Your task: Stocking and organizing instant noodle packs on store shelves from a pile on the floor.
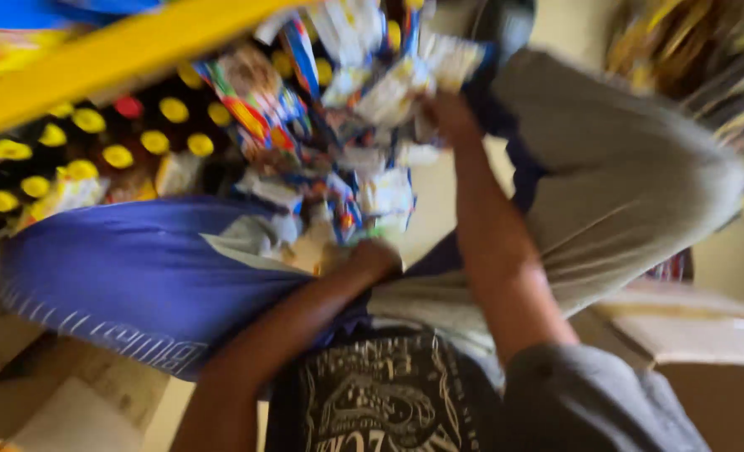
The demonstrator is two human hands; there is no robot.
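Between the hands, blurred snack packets (338, 159): right hand (451, 113) grips the upper ones, left hand (372, 258) closed at blue bag (129, 276) mouth.

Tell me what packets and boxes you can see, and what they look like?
Snack packets: top middle, a blurry crinkly heap, white, blue, red and yellow; the right hand reaches into it.
Blue bag: left, big, soft, by the left hand.
Bottles: upper left, dark, round yellow caps.
Cardboard box: lower right, brown.
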